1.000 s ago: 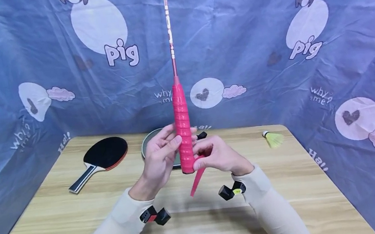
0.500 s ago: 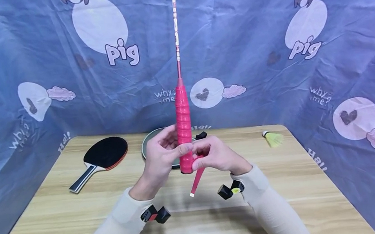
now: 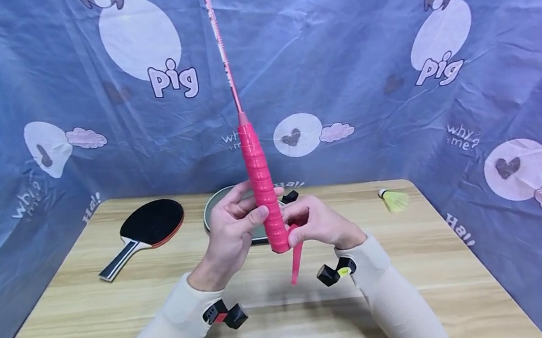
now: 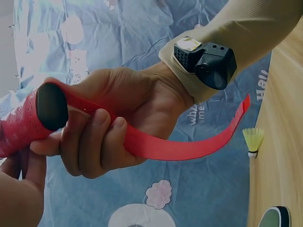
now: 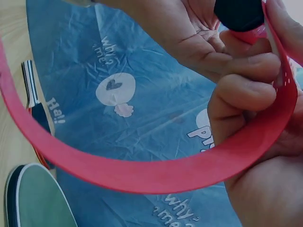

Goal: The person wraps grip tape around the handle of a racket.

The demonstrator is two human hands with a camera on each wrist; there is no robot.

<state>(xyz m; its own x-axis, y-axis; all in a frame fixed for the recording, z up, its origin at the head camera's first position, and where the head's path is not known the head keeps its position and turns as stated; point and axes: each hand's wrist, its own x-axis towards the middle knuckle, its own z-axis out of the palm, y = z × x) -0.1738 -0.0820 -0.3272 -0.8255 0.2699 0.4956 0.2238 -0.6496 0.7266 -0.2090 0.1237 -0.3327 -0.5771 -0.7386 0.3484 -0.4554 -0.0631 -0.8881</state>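
A pink badminton racket is held up over the table, its shaft leaning left in the head view and its head out of sight above. My left hand [image 3: 230, 231] holds the lower part of the wrapped handle [image 3: 261, 179], thumb on the near side. Beside the handle's butt, my right hand [image 3: 319, 222] pinches pink grip tape [image 3: 296, 262], whose loose end hangs below. In the left wrist view the tape [image 4: 175, 149] passes under curled fingers and curves away freely. The right wrist view shows it as a wide loop [image 5: 142, 176] near the black butt cap [image 5: 240, 13].
A black table tennis bat [image 3: 152, 223] lies at the back left of the wooden table [image 3: 117, 326]. Behind my hands, a round green thing with a pale rim [image 3: 212, 206] is partly hidden. A yellow shuttlecock [image 3: 395, 200] lies back right. Printed blue cloth [image 3: 364, 54] surrounds the table.
The racket has swung from leaning slightly right to leaning left, and its butt has shifted a little right. The tape's loose end has also moved right. Both hands keep their holds.
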